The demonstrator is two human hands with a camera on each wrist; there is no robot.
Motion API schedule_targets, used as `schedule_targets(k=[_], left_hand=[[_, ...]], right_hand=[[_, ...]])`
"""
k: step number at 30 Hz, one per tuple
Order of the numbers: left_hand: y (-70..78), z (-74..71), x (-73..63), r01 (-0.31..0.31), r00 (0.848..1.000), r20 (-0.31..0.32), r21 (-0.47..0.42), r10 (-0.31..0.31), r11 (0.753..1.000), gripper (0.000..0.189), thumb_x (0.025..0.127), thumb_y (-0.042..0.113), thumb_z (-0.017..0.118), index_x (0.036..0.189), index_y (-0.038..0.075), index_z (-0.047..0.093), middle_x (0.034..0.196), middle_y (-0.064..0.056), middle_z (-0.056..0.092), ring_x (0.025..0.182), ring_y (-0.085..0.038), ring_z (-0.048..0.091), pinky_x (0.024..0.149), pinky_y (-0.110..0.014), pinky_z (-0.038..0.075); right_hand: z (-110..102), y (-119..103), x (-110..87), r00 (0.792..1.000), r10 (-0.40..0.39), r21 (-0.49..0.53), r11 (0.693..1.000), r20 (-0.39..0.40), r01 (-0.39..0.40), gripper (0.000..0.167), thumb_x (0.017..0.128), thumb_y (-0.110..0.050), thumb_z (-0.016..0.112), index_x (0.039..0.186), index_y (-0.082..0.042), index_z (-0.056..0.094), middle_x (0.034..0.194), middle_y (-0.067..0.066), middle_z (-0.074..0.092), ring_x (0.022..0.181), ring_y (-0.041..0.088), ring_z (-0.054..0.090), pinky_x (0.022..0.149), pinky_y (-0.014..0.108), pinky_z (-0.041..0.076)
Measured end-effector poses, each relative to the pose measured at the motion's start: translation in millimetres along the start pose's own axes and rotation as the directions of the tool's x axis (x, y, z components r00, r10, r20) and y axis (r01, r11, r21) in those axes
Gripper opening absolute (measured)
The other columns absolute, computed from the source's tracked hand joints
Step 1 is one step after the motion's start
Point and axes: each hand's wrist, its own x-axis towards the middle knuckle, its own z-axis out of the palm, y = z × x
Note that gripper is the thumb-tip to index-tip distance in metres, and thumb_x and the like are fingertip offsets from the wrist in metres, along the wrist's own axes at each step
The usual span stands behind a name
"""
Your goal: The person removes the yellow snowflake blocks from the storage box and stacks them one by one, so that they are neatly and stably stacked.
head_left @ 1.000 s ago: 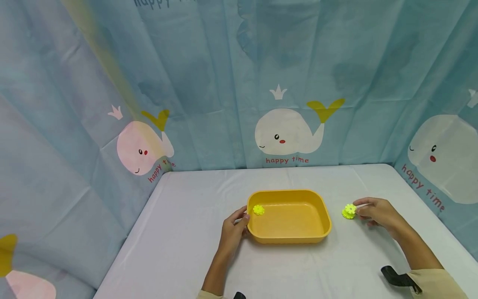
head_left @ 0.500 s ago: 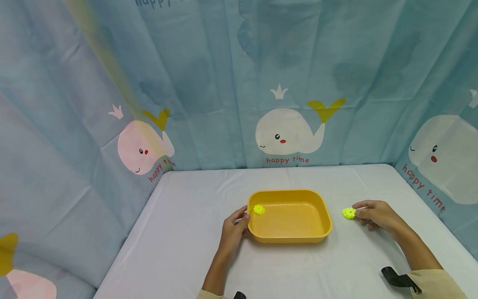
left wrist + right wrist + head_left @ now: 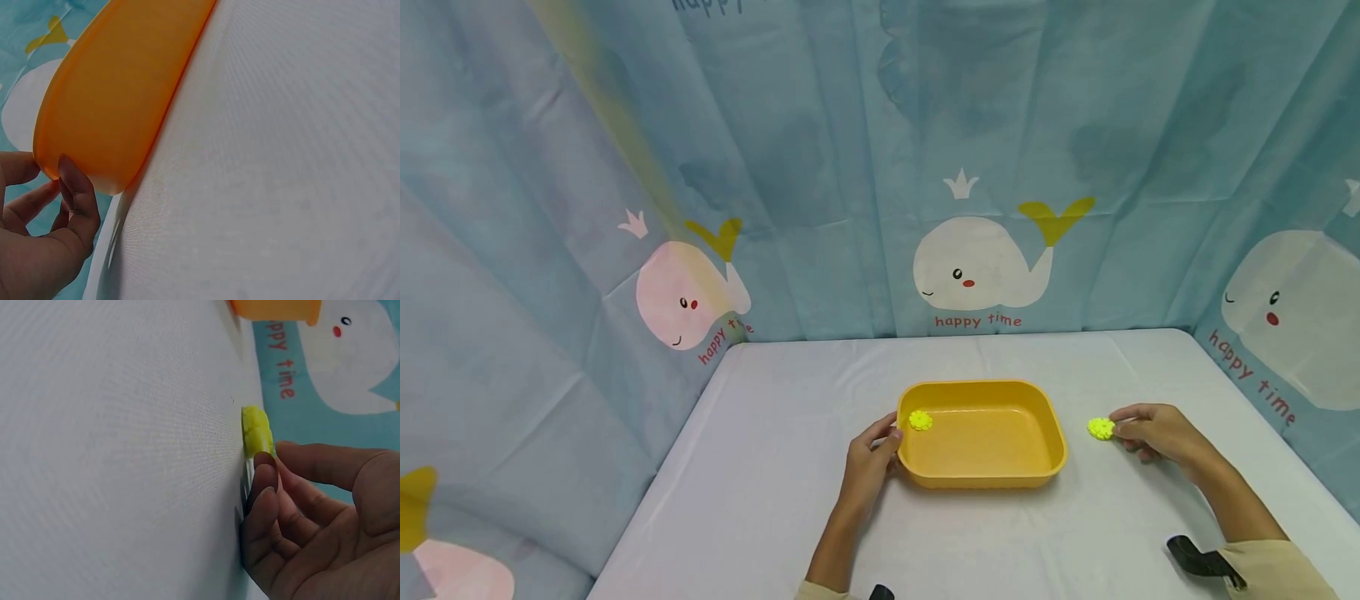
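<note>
A yellow rectangular tray (image 3: pixel 982 482) sits on the white table. My left hand (image 3: pixel 865 471) pinches its left end between thumb and fingers, as the left wrist view also shows with the hand (image 3: pixel 47 244) at the rim. Inside the tray, near that end, lies a bright yellow flower-shaped piece (image 3: pixel 921 421). Right of the tray, my right hand (image 3: pixel 1161 432) holds the edge of a small flower-shaped stack (image 3: pixel 1101 428) at the tabletop. In the right wrist view, thumb and fingertips of the hand (image 3: pixel 312 519) pinch the stack (image 3: pixel 255 430) at its near edge; its layers are hard to separate.
The table's white cloth (image 3: pixel 760 467) surrounds the tray. A blue curtain (image 3: pixel 820 208) printed with whales hangs behind and at both sides. Black wrist-mounted parts (image 3: pixel 1198 557) stick out at the right sleeve (image 3: pixel 1273 567).
My right hand has lowered a yellow flower piece onto another, so the two now look like one flat stack. The left hand and the tray have stayed in place.
</note>
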Motion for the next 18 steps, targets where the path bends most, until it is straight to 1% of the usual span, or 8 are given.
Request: schedule_targets(k=[7,11,18], left_hand=[[-0.4,0.1,1.1,0.001,1.0,-0.003,0.001,-0.001,1.0,0.043,0.107,0.024,0.063,0.149,0.014,0.062,0.13,-0.012,0.061,0.092,-0.021,0.063,0.077,-0.027,0.056],[-0.5,-0.1,1.4,0.003,1.0,-0.004,-0.001,-0.003,1.0,0.044,0.107,0.024,0.063,0.149,0.013,0.063,0.13,-0.012,0.06,0.092,-0.021,0.063,0.076,-0.025,0.056],[0.3,-0.2,-0.1,0.008,1.0,-0.003,-0.008,-0.008,1.0,0.045,0.106,0.027,0.065,0.149,0.014,0.063,0.131,-0.011,0.06,0.098,-0.024,0.063,0.077,-0.026,0.056]], right_hand=[[-0.7,0.9,0.1,1.0,-0.001,-0.007,1.0,0.007,0.001,0.046,0.102,-0.023,0.065,0.134,0.01,0.062,0.094,0.005,0.07,0.082,0.021,0.062,0.065,0.031,0.056],[-0.7,1.5,0.3,1.0,-0.004,-0.011,1.0,0.003,0.004,0.046,0.101,-0.023,0.066,0.134,0.009,0.062,0.093,0.005,0.07,0.082,0.021,0.062,0.065,0.031,0.056],[0.3,-0.6,-0.7,1.0,-0.01,-0.025,1.0,-0.001,0.01,0.048,0.1,-0.024,0.068,0.134,0.009,0.062,0.091,0.005,0.069,0.081,0.021,0.061,0.065,0.033,0.056]])
